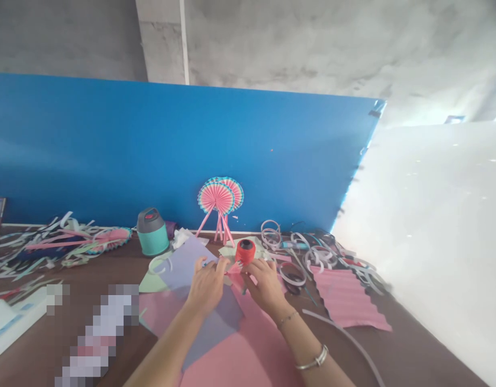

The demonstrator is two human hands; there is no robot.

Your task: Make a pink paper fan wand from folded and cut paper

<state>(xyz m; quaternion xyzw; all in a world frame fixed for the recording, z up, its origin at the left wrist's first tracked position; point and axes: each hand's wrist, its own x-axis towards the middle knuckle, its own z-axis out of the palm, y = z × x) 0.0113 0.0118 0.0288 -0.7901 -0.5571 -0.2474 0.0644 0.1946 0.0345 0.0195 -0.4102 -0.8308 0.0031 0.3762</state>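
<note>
A small piece of folded pink paper [235, 268] is between my two hands, above overlapping coloured sheets. My left hand [206, 285] has its fingers bent, with the thumb and fingertips closed on the left edge of the paper. On the other side, my right hand [265, 284] pinches the same paper, its fingers curled together. The folds are small and partly covered by my fingers. Just behind my hands stands a spool of red thread [245, 251]. Under my forearms lie a large pink sheet [239, 355] and a purple-blue sheet [215, 328].
Round pink pleated paper fans [216, 198] on sticks lean against the blue partition [110, 150]. A teal container with a grey lid [152, 234] stands to the left. Paper strips [320, 258] curl at the right, near a pleated pink sheet [350, 298]. More strips [54, 239] pile up far left.
</note>
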